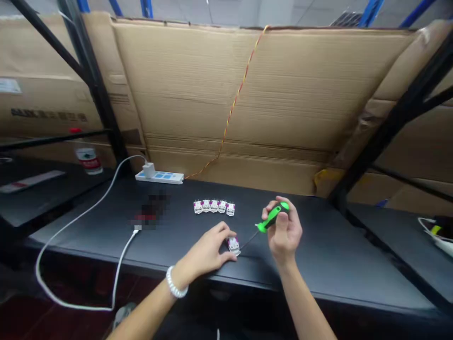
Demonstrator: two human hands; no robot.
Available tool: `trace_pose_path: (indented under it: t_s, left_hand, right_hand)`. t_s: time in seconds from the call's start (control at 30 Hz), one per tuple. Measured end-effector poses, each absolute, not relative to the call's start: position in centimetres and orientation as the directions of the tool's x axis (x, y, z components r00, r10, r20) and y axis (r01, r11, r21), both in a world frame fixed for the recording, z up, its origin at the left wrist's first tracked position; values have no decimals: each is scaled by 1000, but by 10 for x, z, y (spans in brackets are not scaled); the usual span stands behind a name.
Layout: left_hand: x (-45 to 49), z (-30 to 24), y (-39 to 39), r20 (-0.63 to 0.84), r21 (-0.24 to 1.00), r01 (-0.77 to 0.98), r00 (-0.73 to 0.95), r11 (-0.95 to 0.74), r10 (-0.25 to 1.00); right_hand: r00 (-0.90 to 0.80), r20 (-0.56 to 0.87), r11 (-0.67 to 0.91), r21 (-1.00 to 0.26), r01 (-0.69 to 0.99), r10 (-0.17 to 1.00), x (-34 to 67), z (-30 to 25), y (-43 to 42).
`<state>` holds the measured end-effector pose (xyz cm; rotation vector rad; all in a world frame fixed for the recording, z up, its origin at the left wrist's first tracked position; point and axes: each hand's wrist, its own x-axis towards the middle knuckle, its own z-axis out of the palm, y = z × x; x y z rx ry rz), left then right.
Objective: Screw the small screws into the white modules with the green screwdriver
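Note:
My left hand [214, 248], with a white coiled band at the wrist, pinches a small white and purple plug-like part [233, 245] against the table near its front edge. In my right hand [285, 231] is a screwdriver [272, 217] with a green and black handle, fingers wrapped round it. Its thin shaft slants down to the left, and the tip meets or nearly meets the right side of the part; which one I cannot tell. Behind my left hand stands a row of several similar white and purple parts [214, 206].
On the black table [336, 255], a white power strip [170, 177] with a plugged-in adapter lies at the back left. A white cable [76, 219] loops over the front edge. Cardboard [226, 85] walls the back, black metal posts [396, 108] the sides. A bottle [88, 158] stands left.

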<state>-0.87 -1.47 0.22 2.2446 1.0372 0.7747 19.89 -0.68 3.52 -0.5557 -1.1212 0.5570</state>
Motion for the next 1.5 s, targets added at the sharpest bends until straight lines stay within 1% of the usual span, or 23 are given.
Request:
trace_pose_path:
  t_s: [0.3,0.53,0.67,0.77,0.9,1.0,1.07,1.17,1.23,1.33,1.4,1.47,1.5]
  left_hand:
    - [-8,4,-15,238,688,496,536,-530,810]
    - [-8,3,-15,252,686,489,536,-539,806]
    - [-9,3,-15,251,686,490,535,-538,807]
    - [-9,3,-16,248,685,490,539,-539,805]
    - [-9,1,-15,248,685,490,539,-539,805]
    - [-10,0,-14,265,679,482,542,-554,797]
    - [-10,-1,-14,270,676,484,540,-556,797]
    - [-8,0,-16,271,675,485,538,-556,798]
    - [-7,3,-17,274,674,476,550,-565,789]
    - [-19,14,-15,269,656,478,575,-585,772]
    - [-42,25,-9,296,620,522,535,-586,791]
    - [-77,35,1,358,576,632,376,-519,855]
    - [-97,39,7,382,550,701,271,-454,883]
  right_hand:
    - [326,676,737,-666,-116,661,199,33,-6]
    - [312,683,740,-662,-118,660,199,32,-7]
    - [298,721,771,-631,-89,625,199,31,-7]
    - [272,777,809,-588,-12,568,198,32,-7]
    - [211,858,864,-495,92,469,196,34,-9]
    - [125,904,899,-422,120,408,197,38,-11]
    - [11,904,900,-427,91,428,198,42,-14]
    - [-167,866,879,-476,14,471,201,50,-18]
    - [-218,854,875,-484,-3,472,203,53,-18]
    - [-217,848,871,-491,21,484,206,51,-15]
    - [-185,854,872,-488,41,487,208,48,-13]
    - [-152,866,879,-475,49,477,208,45,-11]
    - [-141,871,882,-469,48,471,208,45,-10]
